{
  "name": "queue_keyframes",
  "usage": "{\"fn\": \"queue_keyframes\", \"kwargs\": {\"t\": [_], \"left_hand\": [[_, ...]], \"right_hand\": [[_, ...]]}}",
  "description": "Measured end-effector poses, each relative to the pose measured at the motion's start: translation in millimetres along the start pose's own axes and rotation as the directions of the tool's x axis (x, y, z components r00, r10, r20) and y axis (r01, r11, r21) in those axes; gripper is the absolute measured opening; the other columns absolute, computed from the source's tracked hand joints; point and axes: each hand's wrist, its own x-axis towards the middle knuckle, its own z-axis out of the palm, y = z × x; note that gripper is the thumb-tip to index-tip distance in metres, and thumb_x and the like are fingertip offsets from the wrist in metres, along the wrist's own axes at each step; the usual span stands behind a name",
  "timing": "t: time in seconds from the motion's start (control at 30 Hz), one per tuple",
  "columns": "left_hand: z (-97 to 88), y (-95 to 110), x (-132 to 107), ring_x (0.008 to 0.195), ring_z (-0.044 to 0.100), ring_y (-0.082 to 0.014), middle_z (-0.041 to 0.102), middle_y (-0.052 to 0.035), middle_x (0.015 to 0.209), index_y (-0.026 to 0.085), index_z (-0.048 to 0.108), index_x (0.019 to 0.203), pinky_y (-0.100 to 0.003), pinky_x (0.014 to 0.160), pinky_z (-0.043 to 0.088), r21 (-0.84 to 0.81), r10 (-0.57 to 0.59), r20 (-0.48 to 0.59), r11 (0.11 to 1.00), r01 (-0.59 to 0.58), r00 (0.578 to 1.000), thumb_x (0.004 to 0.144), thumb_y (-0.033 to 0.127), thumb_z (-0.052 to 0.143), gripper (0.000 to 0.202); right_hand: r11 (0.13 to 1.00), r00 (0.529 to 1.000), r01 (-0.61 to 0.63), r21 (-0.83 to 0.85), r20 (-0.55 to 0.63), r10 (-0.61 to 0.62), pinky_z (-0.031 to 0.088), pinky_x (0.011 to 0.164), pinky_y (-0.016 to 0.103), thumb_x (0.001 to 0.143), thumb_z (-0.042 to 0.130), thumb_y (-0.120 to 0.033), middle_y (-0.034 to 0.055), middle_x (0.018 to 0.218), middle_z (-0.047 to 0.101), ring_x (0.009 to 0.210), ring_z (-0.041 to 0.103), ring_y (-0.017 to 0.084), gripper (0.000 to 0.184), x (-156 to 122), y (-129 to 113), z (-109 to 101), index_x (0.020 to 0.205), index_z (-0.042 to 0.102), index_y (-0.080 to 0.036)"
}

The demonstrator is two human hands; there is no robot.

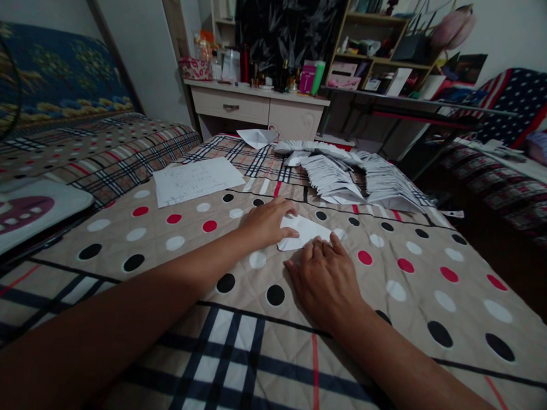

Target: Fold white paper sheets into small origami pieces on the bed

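A small folded piece of white paper [305,231] lies flat on the dotted bedspread, between my hands. My left hand [269,221] is curved over its left end, the thumb on top of the paper and the fingers at its far edge. Along the near right edge, my right hand [328,273] presses down with bent fingers, the thumb toward the left. Some of its fingertips are hidden from me. Beyond the hands sit rows of folded white papers [332,180], packed closely together, with another row [388,182] to their right.
A sheet with writing [198,179] lies at the left, and a loose folded paper [256,138] farther back. A white board-like object with a pink print [31,211] rests at the left edge. Behind the bedspread [260,330] stands a white dresser [241,105] crowded with bottles and boxes.
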Motion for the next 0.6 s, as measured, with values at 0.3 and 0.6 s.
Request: {"fn": "queue_keyframes", "kwargs": {"t": [0.3, 0.6], "left_hand": [[2.3, -3.4, 18.1, 0.105, 0.057, -0.0252, 0.061, -0.0061, 0.112, 0.023, 0.065, 0.104, -0.039, 0.088, 0.045, 0.135, 0.014, -0.028, 0.991, -0.010, 1.000, 0.081, 0.048, 0.065, 0.034], [3.7, -13.9, 17.6, 0.105, 0.058, -0.0244, 0.067, -0.0051, 0.109, 0.023, 0.068, 0.104, -0.037, 0.094, 0.045, 0.017, 0.070, -0.031, 0.997, -0.070, 0.997, 0.070, 0.044, 0.075, 0.041]], "right_hand": [[0.992, 1.000, -0.012, 0.122, 0.002, 0.012, 0.037, 0.104, 0.051, 0.095, 0.039, -0.035, 0.0237, 0.099, 0.072, 0.097, 0.066, 0.033, 0.044, 0.6, 6.2, -1.1, 0.095, 0.071, -0.005], [0.888, 0.965, -0.153, 0.434, -0.128, 0.229, 0.045, 0.074, 0.036, 0.088, 0.057, -0.035, 0.0095, 0.088, 0.067, 0.085, 0.059, 0.025, 0.022, 11.8, 41.4, 25.1, 0.077, 0.064, -0.018]]}}
